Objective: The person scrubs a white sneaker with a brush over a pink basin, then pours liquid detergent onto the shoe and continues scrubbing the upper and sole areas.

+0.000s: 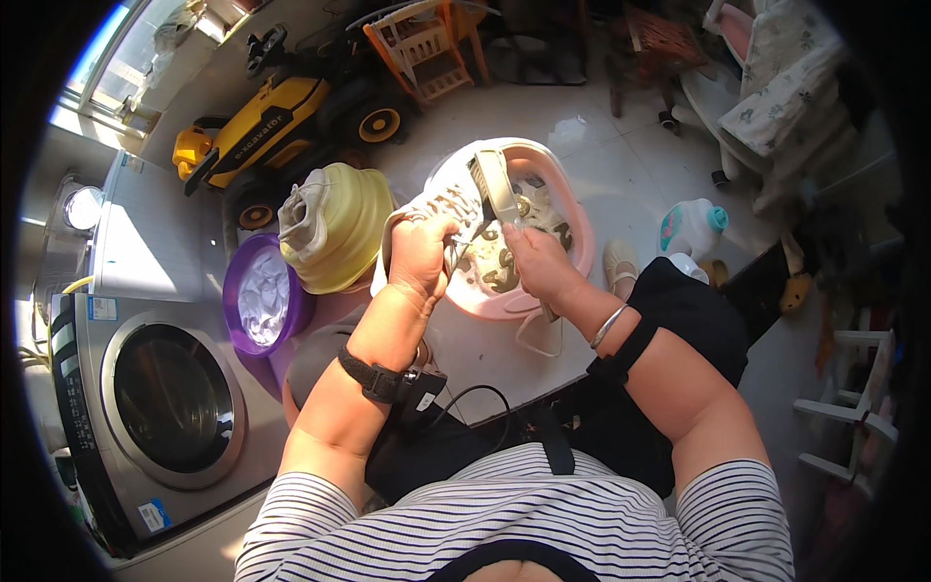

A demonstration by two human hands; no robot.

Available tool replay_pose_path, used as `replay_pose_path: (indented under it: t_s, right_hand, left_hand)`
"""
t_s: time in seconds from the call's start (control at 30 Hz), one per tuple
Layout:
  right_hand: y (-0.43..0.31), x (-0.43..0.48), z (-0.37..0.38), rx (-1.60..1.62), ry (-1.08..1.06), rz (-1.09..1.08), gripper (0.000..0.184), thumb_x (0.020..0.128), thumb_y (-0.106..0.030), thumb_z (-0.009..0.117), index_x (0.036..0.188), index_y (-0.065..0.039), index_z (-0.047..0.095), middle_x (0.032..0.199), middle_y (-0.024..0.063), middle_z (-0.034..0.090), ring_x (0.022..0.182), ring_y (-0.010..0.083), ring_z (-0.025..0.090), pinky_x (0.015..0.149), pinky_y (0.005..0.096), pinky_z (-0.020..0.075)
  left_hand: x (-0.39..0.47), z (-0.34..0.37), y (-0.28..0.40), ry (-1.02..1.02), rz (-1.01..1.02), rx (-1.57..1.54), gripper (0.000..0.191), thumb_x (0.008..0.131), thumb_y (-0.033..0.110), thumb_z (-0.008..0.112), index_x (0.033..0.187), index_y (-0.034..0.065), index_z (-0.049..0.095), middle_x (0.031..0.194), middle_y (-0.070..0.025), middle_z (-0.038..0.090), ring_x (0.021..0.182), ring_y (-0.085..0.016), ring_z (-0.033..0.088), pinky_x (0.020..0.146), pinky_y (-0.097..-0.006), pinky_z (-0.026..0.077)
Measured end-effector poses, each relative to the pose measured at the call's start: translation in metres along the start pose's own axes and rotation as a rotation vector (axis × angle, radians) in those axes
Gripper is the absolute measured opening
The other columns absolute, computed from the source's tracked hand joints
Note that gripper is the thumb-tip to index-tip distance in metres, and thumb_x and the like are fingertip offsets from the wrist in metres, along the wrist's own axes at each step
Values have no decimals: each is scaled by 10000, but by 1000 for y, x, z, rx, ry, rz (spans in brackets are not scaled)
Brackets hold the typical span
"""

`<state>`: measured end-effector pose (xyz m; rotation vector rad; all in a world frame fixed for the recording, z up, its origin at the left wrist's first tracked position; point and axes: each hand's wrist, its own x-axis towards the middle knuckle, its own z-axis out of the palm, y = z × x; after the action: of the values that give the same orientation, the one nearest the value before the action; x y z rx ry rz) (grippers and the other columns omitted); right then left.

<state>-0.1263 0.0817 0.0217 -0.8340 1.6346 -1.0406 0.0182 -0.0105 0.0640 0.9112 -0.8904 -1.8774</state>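
Observation:
My left hand is inside the opening of a pale lace-up shoe, gripping it over the left part of a pink plastic basin. A scrubbing brush with a light back and dark bristles is held by its handle in my right hand; the bristles face the shoe's laces and touch or nearly touch them. Inside the basin lies a pale item with dark, lug-like patches, perhaps another shoe's sole, amid suds. A pale strap or lace hangs below the basin's near rim.
Left of the basin, another pale shoe rests on an upturned yellow basin. A purple basin holds white cloth beside a front-loading washing machine. A toy excavator stands behind. A detergent bottle stands at right near my foot.

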Motion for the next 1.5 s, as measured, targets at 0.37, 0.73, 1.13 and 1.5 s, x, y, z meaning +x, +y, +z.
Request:
replay_pose_path:
  t_s: [0.37,0.73,1.13,1.5]
  right_hand:
    - [-8,-21,10,198,-174,150,375,1022,-413,473,829,-92,484,635,-28,408,453,72,344,402,248,301]
    - [-14,-26,5,223,-190,152,466,1015,-403,463,918,26,616,673,79,566,627,165,535,603,331,453]
    - [-7,-15,2,86,-87,23,511,1004,-426,463,929,49,634,781,157,623,722,238,565,737,383,465]
    - [-21,-8,-7,349,-56,19,403,1025,-426,461,814,-84,488,629,-23,417,448,79,349,396,260,289]
  left_hand:
    - [6,-15,9,-29,-28,-128,216,748,-119,518,931,-90,631,906,-138,678,793,-227,674,735,-333,558]
    - [14,-16,5,-25,-40,-157,237,748,-115,494,939,-92,631,921,-153,684,807,-247,677,764,-343,562]
    - [19,-28,7,-63,-149,-186,304,759,-83,476,1035,-115,600,992,-193,680,900,-299,685,866,-392,568]
    - [15,-13,7,-152,-241,-307,383,776,-34,470,1132,-121,580,1112,-235,661,1031,-354,658,984,-451,519]
